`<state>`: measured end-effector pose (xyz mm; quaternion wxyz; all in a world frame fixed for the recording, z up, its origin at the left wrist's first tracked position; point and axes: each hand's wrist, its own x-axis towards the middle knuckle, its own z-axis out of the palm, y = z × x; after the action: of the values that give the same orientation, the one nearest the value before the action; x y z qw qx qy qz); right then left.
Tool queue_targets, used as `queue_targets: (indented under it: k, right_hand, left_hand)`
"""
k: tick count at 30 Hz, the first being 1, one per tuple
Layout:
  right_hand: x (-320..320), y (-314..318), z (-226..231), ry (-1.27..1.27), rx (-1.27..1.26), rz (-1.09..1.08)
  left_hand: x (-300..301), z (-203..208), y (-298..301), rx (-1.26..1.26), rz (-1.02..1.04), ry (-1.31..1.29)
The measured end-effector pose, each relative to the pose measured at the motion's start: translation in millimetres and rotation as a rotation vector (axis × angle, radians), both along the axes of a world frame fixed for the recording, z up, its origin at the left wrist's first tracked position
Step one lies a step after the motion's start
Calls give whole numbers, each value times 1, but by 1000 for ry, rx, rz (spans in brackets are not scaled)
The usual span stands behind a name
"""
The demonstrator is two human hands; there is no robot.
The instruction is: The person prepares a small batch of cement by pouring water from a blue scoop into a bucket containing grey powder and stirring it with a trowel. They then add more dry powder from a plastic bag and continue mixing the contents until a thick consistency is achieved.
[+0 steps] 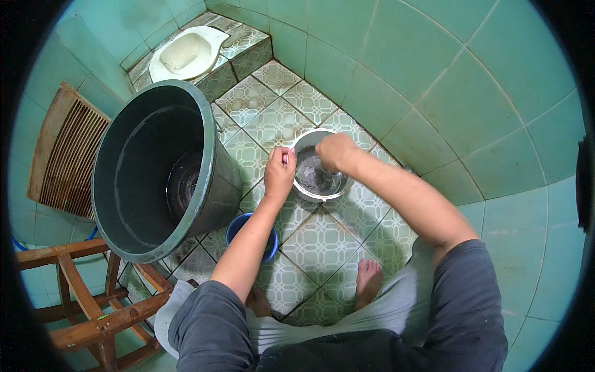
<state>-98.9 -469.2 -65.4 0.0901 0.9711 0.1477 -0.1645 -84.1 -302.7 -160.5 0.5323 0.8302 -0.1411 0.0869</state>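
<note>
A small pale bucket [323, 198] stands on the tiled floor in front of me, with greyish water [315, 180] in it. At its left rim, my left hand [281, 172] is closed, gripping the edge. A small pinkish piece [286, 158] shows between those fingers; whether it belongs to the bucket I cannot tell. My right hand [336, 152] is closed like a fist over the bucket's far right side, knuckles up. What it holds, if anything, is hidden behind the hand. The water looks stirred, with light patches on its surface.
A big dark green tub [211, 180] stands at my left, a little water at its bottom. Partly behind my left forearm is a blue basin [271, 248]. A wooden frame [111, 322], a slatted wooden piece [71, 152] and a squat toilet [186, 54] lie around. Green tiled walls [446, 93] enclose the right.
</note>
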Motion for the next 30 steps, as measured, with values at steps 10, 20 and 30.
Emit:
queue_targets:
  k: [10, 20, 30]
  right_hand:
    - [-8, 4, -15, 120, 119, -123]
    - [-2, 11, -21, 84, 113, -77]
    - [2, 17, -16, 72, 53, -52]
  left_hand:
    - [-1, 2, -4, 21, 1, -3]
    - [-4, 28, 20, 447, -51, 244]
    - [-54, 167, 57, 932, -729, 54]
